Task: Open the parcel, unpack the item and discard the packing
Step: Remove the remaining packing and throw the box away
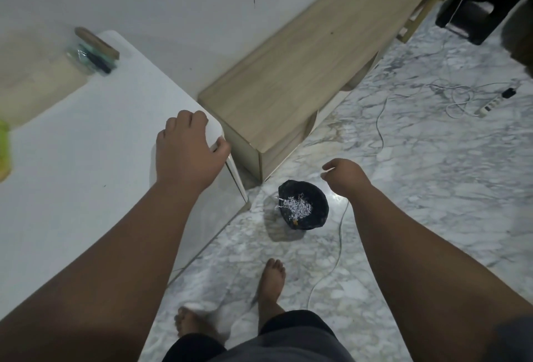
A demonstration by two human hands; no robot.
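Observation:
A small black bin (305,188) lined with a dark bag stands on the marble floor, with white shredded paper packing (297,206) lying inside it. My right hand (344,177) hovers just above and to the right of the bin, fingers loosely curled downward and holding nothing. My left hand (187,148) grips the rounded corner of the white table (86,142). At the table's far end lies a clear wrapped item with a wooden piece (95,51). A beige padded parcel bag (34,78) rests at the far left of the table.
A low wooden cabinet (302,73) runs along the wall beyond the bin. White cables (340,234) trail over the floor, and a power strip (490,104) lies at the right. My bare feet (271,278) stand near the table. A green object (4,148) sits at the left edge.

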